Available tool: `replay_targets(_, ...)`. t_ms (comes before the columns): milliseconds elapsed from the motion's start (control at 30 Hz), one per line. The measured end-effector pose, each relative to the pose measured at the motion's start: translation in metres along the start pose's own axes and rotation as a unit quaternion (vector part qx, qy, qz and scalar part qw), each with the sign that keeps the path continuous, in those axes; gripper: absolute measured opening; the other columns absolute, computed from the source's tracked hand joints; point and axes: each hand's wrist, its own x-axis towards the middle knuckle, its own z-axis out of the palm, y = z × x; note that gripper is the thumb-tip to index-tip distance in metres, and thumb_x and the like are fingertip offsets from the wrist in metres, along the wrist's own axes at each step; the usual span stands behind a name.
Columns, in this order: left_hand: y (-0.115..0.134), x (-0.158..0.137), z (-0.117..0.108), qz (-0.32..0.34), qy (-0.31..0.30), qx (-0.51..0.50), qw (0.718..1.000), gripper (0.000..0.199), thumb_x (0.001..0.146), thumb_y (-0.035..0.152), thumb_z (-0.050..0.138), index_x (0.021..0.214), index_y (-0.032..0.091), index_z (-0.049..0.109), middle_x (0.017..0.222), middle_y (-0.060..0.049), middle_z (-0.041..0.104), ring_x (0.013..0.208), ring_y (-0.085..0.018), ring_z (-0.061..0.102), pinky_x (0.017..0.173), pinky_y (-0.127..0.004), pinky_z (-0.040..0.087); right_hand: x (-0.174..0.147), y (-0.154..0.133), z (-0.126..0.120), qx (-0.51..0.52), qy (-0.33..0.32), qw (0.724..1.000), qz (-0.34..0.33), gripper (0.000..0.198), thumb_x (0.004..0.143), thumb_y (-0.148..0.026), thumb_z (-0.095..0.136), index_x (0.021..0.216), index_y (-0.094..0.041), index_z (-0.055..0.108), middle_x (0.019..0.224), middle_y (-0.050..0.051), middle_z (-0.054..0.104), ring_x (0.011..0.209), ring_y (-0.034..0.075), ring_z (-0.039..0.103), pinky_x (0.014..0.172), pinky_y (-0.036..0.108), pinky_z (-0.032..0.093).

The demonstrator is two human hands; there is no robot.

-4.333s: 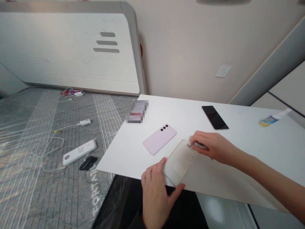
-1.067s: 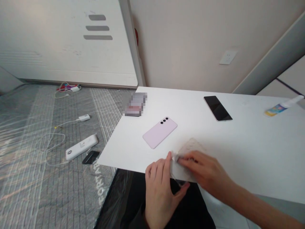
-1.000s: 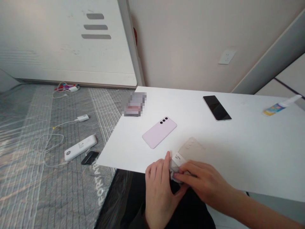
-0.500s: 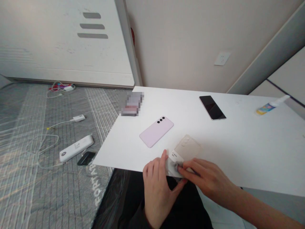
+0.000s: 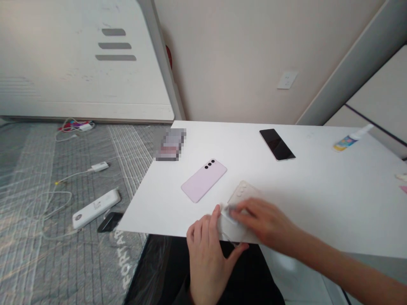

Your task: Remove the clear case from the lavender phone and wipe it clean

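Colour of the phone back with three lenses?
The phone back is pale lilac-pink, best seen in the head view.

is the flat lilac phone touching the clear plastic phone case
Apart: the head view shows white tabletop between the lilac phone and the clear phone case.

A bedroom, likely in a home: a pale headboard (image 5: 73, 80) stands at ten o'clock over a plastic-covered mattress (image 5: 85, 262) at eight, where a charger (image 5: 100, 167) and a white power bank (image 5: 97, 209) lie. A white table (image 5: 318, 190) spans the centre by the mattress, before a plain wall (image 5: 229, 55) with a power socket (image 5: 288, 79) at two o'clock.
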Motion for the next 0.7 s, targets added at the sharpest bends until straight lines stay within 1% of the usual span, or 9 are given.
replay_targets(67, 0.0, -0.001, 0.0, -0.005, 0.004, -0.002, 1.0, 0.084, 0.09, 0.065, 0.062, 0.151, 0.013, 0.036, 0.131, -0.014, 0.062, 0.114, -0.03, 0.055, 0.101, -0.044, 0.039, 0.001, 0.001, -0.002, 0.029, -0.04, 0.998, -0.045, 0.029, 0.101, -0.016, 0.053, 0.127, -0.02, 0.066, 0.109, 0.008, 0.068, 0.091, 0.021, 0.062, 0.08, 0.034, 0.053)
replay_targets(167, 0.0, -0.001, 0.0, -0.014, -0.002, 0.004, 1.0, 0.084, 0.089, 0.064, 0.065, 0.15, 0.014, 0.038, 0.131, -0.014, 0.062, 0.115, -0.03, 0.055, 0.101, -0.045, 0.039, -0.001, 0.0, -0.005, -0.045, 0.045, 0.996, 0.054, 0.027, 0.1, -0.011, 0.049, 0.114, -0.017, 0.072, 0.106, 0.012, 0.068, 0.091, 0.023, 0.062, 0.079, 0.037, 0.052)
replay_targets(300, -0.001, -0.003, 0.001, -0.005, 0.003, 0.001, 1.0, 0.081, 0.09, 0.065, 0.063, 0.149, 0.014, 0.039, 0.13, -0.013, 0.061, 0.115, -0.029, 0.055, 0.101, -0.043, 0.039, -0.018, 0.008, -0.01, 0.042, -0.029, 0.999, -0.015, 0.031, 0.101, -0.014, 0.051, 0.126, -0.022, 0.068, 0.106, 0.008, 0.068, 0.09, 0.019, 0.063, 0.077, 0.032, 0.053)
replay_targets(400, -0.003, -0.002, 0.003, 0.004, 0.016, 0.007, 1.0, 0.078, 0.092, 0.065, 0.058, 0.147, 0.012, 0.042, 0.129, -0.013, 0.061, 0.114, -0.029, 0.054, 0.101, -0.043, 0.038, -0.043, 0.039, -0.028, 0.008, 0.008, 0.997, 0.07, 0.035, 0.1, -0.009, 0.046, 0.117, -0.025, 0.072, 0.109, 0.008, 0.069, 0.097, 0.02, 0.065, 0.082, 0.036, 0.054)
replay_targets(500, -0.006, -0.001, 0.007, 0.012, 0.029, 0.017, 0.999, 0.075, 0.093, 0.067, 0.054, 0.143, 0.011, 0.047, 0.123, -0.013, 0.062, 0.11, -0.03, 0.053, 0.098, -0.044, 0.038, -0.064, 0.062, -0.063, -0.058, 0.039, 0.986, 0.154, 0.033, 0.098, -0.012, 0.049, 0.114, -0.026, 0.074, 0.116, 0.009, 0.068, 0.107, 0.027, 0.063, 0.091, 0.049, 0.052)
replay_targets(567, -0.006, -0.001, 0.009, 0.012, 0.034, 0.022, 0.999, 0.077, 0.091, 0.07, 0.054, 0.141, 0.011, 0.049, 0.119, -0.013, 0.062, 0.108, -0.03, 0.053, 0.096, -0.044, 0.038, -0.069, 0.052, -0.084, -0.066, 0.076, 0.978, 0.185, 0.033, 0.097, -0.015, 0.051, 0.118, -0.029, 0.073, 0.128, 0.009, 0.064, 0.121, 0.032, 0.057, 0.104, 0.059, 0.045)
replay_targets(633, -0.006, -0.001, 0.01, 0.016, 0.035, 0.023, 0.999, 0.078, 0.091, 0.071, 0.053, 0.139, 0.009, 0.05, 0.117, -0.014, 0.062, 0.107, -0.031, 0.053, 0.097, -0.044, 0.037, -0.066, 0.019, -0.092, -0.009, 0.1, 0.975, 0.197, 0.035, 0.096, -0.016, 0.052, 0.121, -0.033, 0.071, 0.137, 0.007, 0.06, 0.132, 0.032, 0.052, 0.113, 0.059, 0.041)
replay_targets(667, -0.005, -0.001, 0.009, 0.02, 0.035, 0.023, 0.999, 0.078, 0.091, 0.07, 0.053, 0.139, 0.009, 0.05, 0.117, -0.014, 0.062, 0.107, -0.031, 0.053, 0.097, -0.044, 0.037, -0.064, -0.003, -0.09, 0.055, 0.088, 0.977, 0.187, 0.036, 0.096, -0.017, 0.053, 0.121, -0.037, 0.07, 0.135, 0.004, 0.062, 0.132, 0.029, 0.054, 0.11, 0.052, 0.046)
replay_targets(700, -0.005, -0.001, 0.009, 0.023, 0.034, 0.025, 0.999, 0.076, 0.092, 0.069, 0.052, 0.139, 0.008, 0.05, 0.117, -0.014, 0.062, 0.108, -0.03, 0.053, 0.098, -0.044, 0.037, -0.06, -0.027, -0.086, 0.151, 0.024, 0.979, 0.133, 0.034, 0.096, -0.022, 0.056, 0.119, -0.042, 0.071, 0.128, 0.0, 0.067, 0.128, 0.027, 0.058, 0.104, 0.046, 0.053)
